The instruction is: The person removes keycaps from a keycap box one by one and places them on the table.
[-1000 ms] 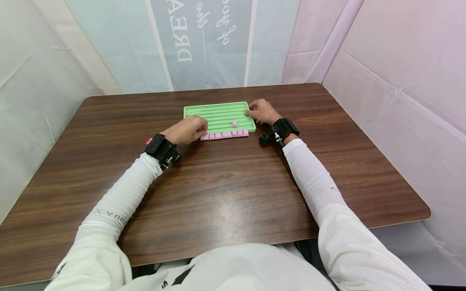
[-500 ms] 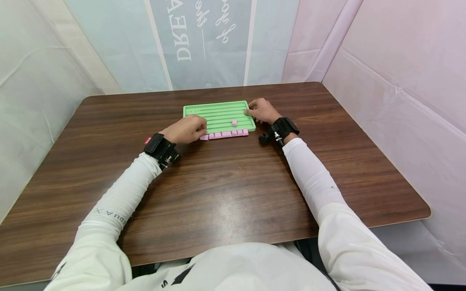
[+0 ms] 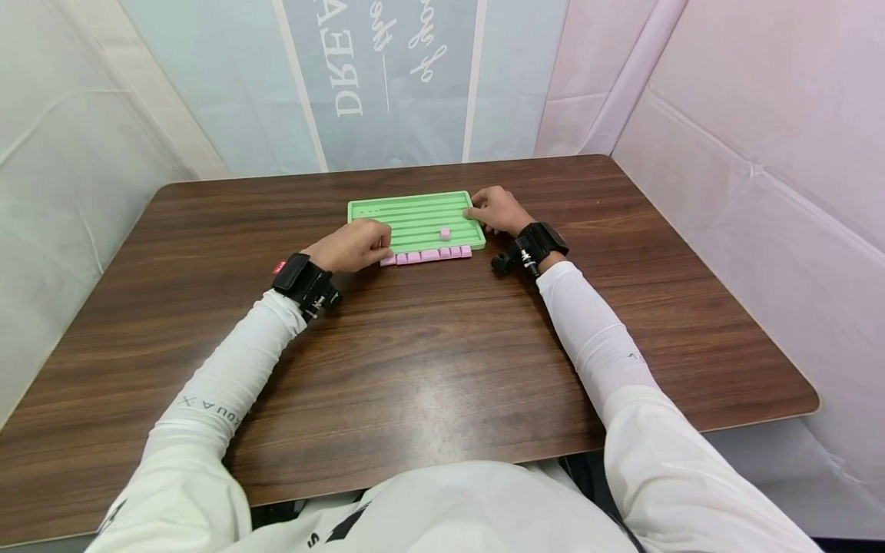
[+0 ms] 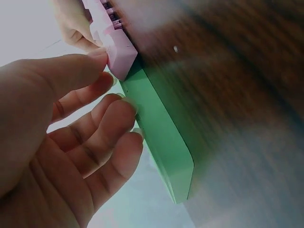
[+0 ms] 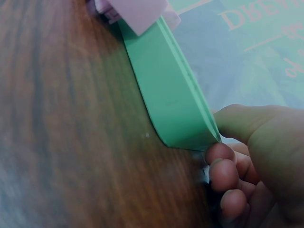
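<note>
A ridged green tray lies on the table, with a row of pink keycaps along its near edge. One more pink keycap sits on the ridges inside. My left hand is at the row's left end. In the left wrist view its thumb and index finger pinch the end keycap, which juts over the tray's front wall; the other fingers curve loosely beside that wall. My right hand grips the tray's right side, thumb at the rim and curled fingers below it in the right wrist view.
The brown wooden table reaches well past the tray on all sides. A printed curtain hangs behind its far edge. Bulky black cameras are strapped to both wrists.
My left hand has shifted very slightly left at the end of the row. The right hand keeps its hold on the tray, and the single keycap inside stays in place.
</note>
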Tool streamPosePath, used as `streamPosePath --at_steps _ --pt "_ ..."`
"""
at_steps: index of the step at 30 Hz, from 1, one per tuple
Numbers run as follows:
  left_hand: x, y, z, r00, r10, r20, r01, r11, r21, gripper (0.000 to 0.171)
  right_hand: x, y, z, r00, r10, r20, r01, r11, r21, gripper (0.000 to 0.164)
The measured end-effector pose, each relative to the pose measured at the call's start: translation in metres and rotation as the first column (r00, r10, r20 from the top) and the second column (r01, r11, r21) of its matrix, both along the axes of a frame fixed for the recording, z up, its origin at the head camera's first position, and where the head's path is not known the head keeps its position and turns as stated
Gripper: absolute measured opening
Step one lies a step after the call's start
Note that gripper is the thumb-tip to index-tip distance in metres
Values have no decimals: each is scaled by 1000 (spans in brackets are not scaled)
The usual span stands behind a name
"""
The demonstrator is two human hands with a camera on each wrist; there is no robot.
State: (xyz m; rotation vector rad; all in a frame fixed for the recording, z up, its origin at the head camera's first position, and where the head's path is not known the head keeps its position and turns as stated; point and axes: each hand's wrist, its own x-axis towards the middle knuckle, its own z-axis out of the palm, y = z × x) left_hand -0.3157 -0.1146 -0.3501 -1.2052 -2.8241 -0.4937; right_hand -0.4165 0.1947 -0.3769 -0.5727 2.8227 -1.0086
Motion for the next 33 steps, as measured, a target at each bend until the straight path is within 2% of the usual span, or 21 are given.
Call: streamPosePath --at_steps 5,15,19,25,33 --pt "-1 -1 -2 1000 -18 5 18 1000 20 17 0 0 0 1000 2 1 -2 1000 1 50" --pt "0 1 -2 998 -19 59 19 1000 0 16 -1 1 -1 1000 -1 8 1 1000 -1 51" --pt "2 2 -1 998 -14 58 14 1000 -4 17 -2 2 -2 1000 4 6 -4 1000 -4 50" --pt "1 2 -1 997 18 77 -18 1000 -4 16 -4 1 -2 1000 -12 12 12 1000 5 52" --pt "1 2 2 990 68 125 -60 996 -65 14 -4 0 -1 1000 -20 18 20 1000 15 53"
